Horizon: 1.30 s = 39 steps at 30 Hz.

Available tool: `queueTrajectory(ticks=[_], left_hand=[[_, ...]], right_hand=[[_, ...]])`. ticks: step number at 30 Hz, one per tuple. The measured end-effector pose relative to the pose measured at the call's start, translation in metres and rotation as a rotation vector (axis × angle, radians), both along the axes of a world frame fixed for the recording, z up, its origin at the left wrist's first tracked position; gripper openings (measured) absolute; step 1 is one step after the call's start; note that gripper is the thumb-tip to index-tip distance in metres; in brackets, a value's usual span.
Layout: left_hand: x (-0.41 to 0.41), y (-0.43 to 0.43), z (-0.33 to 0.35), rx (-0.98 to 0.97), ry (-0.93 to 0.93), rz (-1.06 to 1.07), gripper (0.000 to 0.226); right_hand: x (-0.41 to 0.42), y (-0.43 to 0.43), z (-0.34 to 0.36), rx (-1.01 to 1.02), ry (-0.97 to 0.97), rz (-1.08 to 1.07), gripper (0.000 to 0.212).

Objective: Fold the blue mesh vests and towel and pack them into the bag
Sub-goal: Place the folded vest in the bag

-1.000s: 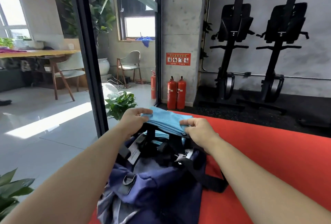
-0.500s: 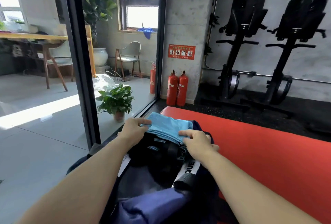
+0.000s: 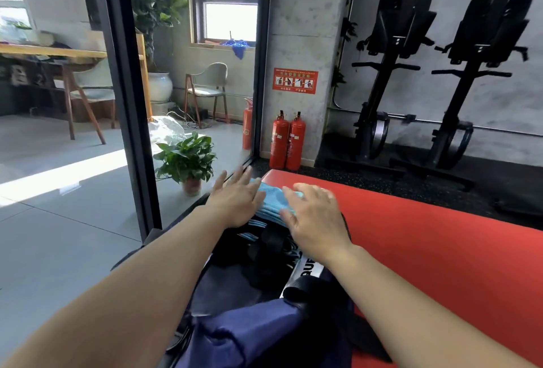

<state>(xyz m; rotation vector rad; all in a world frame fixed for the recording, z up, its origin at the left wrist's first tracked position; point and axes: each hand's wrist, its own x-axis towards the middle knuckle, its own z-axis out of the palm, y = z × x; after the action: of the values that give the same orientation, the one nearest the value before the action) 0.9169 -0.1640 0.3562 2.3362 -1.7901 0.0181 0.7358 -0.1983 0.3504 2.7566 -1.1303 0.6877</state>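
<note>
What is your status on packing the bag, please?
Left hand and right hand open, flat on folded blue cloth. Cloth at bag mouth. Nothing blocking.

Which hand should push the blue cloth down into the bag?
Probably right. The right hand lies flat across the blue cloth above the open bag; the left hand only covers its left edge.

both flat hands, left (image 3: 236, 201) and right (image 3: 314, 217), press the towel (image 3: 271, 200) into the bag (image 3: 252, 335).
</note>
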Motion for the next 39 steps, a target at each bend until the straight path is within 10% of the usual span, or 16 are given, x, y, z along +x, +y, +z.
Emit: queueTrajectory(ticks=[3,8,25,39], left_hand=[[0.004,0.004,-0.025,0.166,0.025,0.016,0.062],[-0.008,0.006,-0.039,0.152,0.004,0.044,0.065],[-0.039,0.040,-0.023,0.200,0.141,0.143,0.064],[-0.178,0.095,0.067,0.193,0.005,-0.078,0.058]], right_hand=[[-0.003,-0.009,-0.018,0.360,0.291,0.008,0.055],[-0.007,-0.020,-0.028,0.522,0.226,0.053,0.052],[-0.033,0.005,-0.005,0.497,0.307,-0.053,0.071],[-0.258,0.098,0.054,0.441,0.182,-0.377,0.067]])
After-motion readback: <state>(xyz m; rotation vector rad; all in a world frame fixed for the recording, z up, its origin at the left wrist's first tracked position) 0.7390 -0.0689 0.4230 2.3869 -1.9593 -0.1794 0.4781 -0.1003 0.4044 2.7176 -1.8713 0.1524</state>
